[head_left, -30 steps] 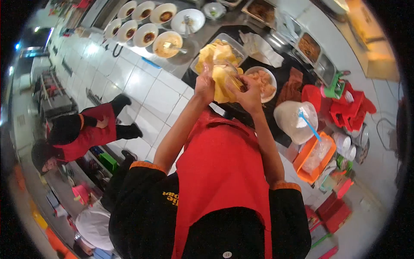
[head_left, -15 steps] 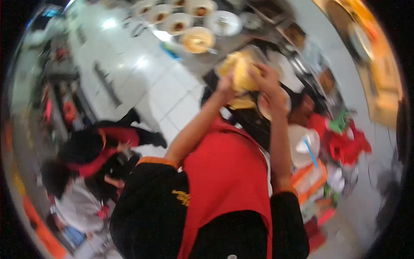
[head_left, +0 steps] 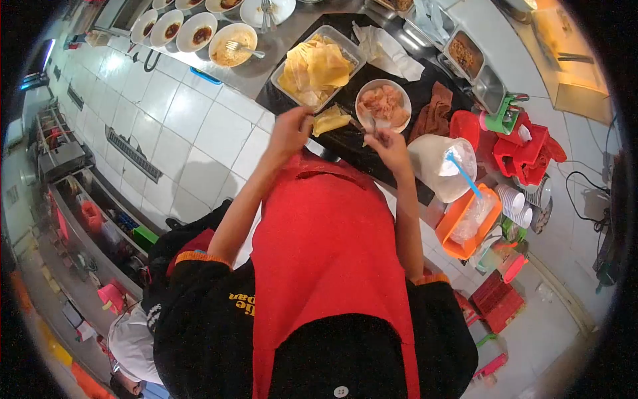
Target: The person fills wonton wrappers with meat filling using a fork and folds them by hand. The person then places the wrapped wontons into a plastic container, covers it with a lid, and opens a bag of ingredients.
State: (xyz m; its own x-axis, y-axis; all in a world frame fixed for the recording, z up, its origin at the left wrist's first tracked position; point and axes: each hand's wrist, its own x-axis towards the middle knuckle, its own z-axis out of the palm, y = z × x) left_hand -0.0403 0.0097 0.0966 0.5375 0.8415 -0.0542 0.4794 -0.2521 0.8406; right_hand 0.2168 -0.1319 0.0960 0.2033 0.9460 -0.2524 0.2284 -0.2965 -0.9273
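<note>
My left hand [head_left: 291,133] is beside the near edge of the black work surface, fingers curled, with nothing visible in them. Just right of it, a folded yellow wrapper sheet [head_left: 330,122] lies on that surface. My right hand [head_left: 392,151] pinches the thin handle of what looks like a spoon [head_left: 371,125] at the near rim of a white bowl [head_left: 407,94]. Pale pink minced meat [head_left: 383,104] fills this bowl. Behind the sheet, a clear plastic tub [head_left: 359,54] contains a stack of yellow wrapper sheets [head_left: 319,66].
Several white bowls with brown sauce [head_left: 194,32] line the counter at the back left. A brown cloth [head_left: 433,110], a white jug [head_left: 432,166] with a blue stick, and an orange basket [head_left: 458,247] are on the right. A person [head_left: 133,339] is at lower left.
The yellow sheets that both hands held up now lie in the tub, with one on the work surface. My hands have parted, and the right one has gone to the spoon.
</note>
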